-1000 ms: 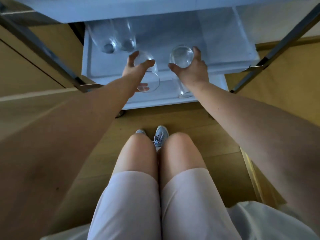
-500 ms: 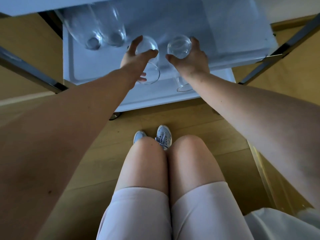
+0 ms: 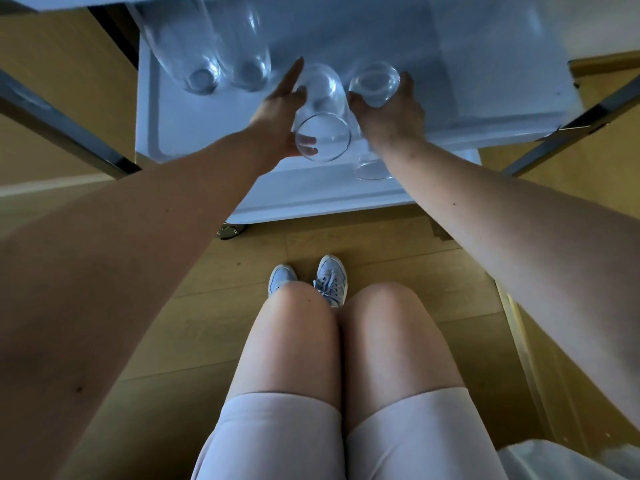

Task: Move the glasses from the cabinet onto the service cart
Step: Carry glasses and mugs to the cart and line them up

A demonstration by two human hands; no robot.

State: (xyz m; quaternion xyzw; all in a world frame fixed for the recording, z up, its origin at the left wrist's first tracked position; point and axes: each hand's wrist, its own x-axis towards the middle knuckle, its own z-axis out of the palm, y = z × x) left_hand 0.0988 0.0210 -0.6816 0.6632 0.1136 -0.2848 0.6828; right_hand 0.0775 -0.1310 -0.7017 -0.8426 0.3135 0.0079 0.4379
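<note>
Glass fills each of your hands. Your left hand (image 3: 277,116) wraps the left glass (image 3: 322,98): 1 of its fingers (image 3: 294,74) stretches forward along the glass's side, and the others curl under it, showing through the clear wall near the rim. That glass is tipped so its open mouth faces back toward you. Your right hand (image 3: 391,112) grips the right glass (image 3: 374,84), thumb on 1 side and fingers on the other. Its rounded end sticks out beyond your fingers, and its rim shows below your wrist. The 2 held glasses lie just beside each other; you cannot tell whether they touch. Both are over the white shelf (image 3: 166,133) of the service cart (image 3: 86,143), and whether either rests on it cannot be told. Beyond your left fingers and off to their left, 2 standing glasses (image 3: 204,64) sit on that shelf, side by side, bases down. A lower shelf (image 3: 311,199) shows beneath your wrists. Nearer you than the fingers are your knees (image 3: 298,313), pale shorts (image 3: 277,438), blue shoes (image 3: 329,278) and the wooden floor (image 3: 398,258).
</note>
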